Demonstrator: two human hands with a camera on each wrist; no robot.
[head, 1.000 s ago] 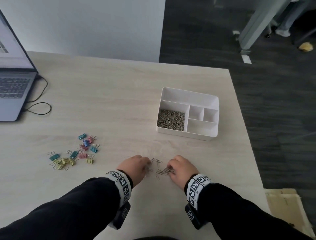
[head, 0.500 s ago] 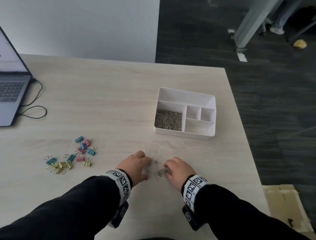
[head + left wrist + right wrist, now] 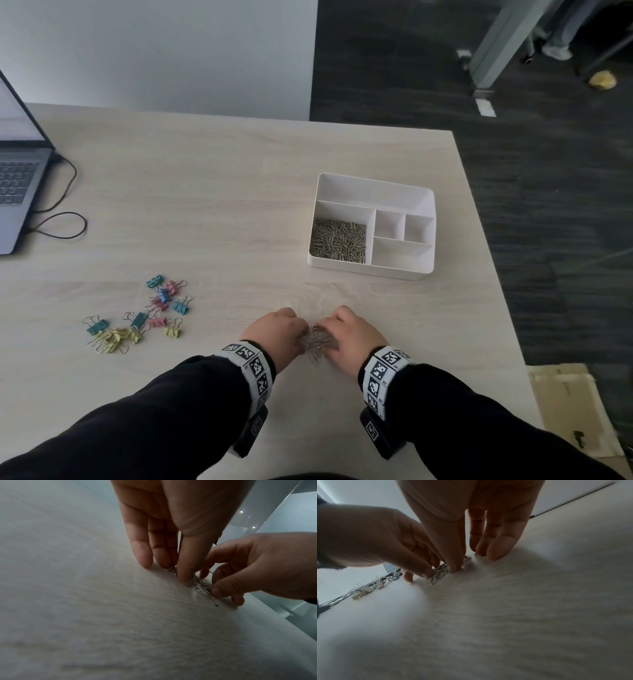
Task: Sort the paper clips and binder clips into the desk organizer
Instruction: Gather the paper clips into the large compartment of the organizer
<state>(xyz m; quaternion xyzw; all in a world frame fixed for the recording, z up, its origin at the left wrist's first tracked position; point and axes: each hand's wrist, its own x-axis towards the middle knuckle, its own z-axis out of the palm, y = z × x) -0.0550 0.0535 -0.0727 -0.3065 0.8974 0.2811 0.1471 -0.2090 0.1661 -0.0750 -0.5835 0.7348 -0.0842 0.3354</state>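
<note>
Pale wood-grain desk (image 3: 239, 205), matt. Smooth white plastic organizer (image 3: 373, 190). Shiny silver wire paper clips (image 3: 317, 341). Coloured painted binder clips (image 3: 161, 308) with thin metal wire handles. Dark cloth sleeves (image 3: 154, 421).

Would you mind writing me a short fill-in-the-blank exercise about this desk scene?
1. Both hands, the left hand and the right hand, gather a small pile of loose ____ clips on the table.
2. The white desk organizer already holds paper clips in its ____ front compartment.
3. The colourful binder clips lie on the table, to the ____ of the hands.

Missing words: paper; left; left
</note>
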